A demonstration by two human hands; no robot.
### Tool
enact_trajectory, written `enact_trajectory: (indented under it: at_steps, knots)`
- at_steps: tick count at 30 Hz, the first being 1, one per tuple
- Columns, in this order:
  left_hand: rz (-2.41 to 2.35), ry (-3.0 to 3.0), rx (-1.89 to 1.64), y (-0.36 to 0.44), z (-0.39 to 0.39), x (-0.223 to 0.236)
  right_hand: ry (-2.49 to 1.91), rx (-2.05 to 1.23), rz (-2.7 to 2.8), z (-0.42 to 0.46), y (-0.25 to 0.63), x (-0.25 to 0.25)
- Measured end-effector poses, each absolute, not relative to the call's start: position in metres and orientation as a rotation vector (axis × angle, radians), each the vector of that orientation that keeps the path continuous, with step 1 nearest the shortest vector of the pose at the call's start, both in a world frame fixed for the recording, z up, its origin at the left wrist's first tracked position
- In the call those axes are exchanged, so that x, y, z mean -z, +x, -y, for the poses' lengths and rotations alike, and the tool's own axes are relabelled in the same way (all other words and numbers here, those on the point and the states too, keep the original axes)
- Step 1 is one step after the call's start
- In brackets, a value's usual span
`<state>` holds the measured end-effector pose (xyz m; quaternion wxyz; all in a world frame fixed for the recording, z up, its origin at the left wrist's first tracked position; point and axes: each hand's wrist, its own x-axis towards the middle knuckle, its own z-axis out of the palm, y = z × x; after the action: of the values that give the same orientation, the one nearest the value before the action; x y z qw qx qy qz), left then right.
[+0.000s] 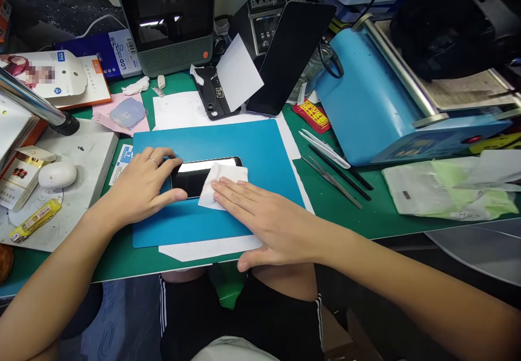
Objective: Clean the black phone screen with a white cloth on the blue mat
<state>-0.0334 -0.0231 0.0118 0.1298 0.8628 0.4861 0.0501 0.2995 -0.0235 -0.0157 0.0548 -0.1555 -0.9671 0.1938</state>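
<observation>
A black phone (191,179) lies screen up on a blue mat (252,149) in the middle of the green desk. My left hand (142,184) clasps the phone's left end, thumb under its near edge and fingers over its far edge. My right hand (260,220) lies flat with fingers stretched out, pressing a white wipe (220,179) onto the right part of the screen.
Tweezers and thin tools (334,168) lie right of the mat, before a blue roller machine (378,111). Behind the mat are a second dark phone (291,57) leaning upright, an opened device (214,95) and white paper. A white mouse (57,175) and small packets sit at left.
</observation>
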Motion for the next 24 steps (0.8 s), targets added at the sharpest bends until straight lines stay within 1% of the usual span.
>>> enact_trajectory:
  at_steps: [8, 17, 24]
  knots:
    - [-1.470, 2.510, -0.076, -0.030, 0.025, -0.014, -0.534, -0.464, 2.959, 0.021, 0.336, 0.015]
    - [-1.478, 2.535, -0.053, -0.030, 0.027, -0.013, -0.568, -0.323, 2.987, 0.024, 0.350, 0.022]
    - [-1.480, 2.576, -0.030, -0.030, 0.025, -0.011, -0.501, -0.223, 2.893, 0.020, 0.346, 0.014]
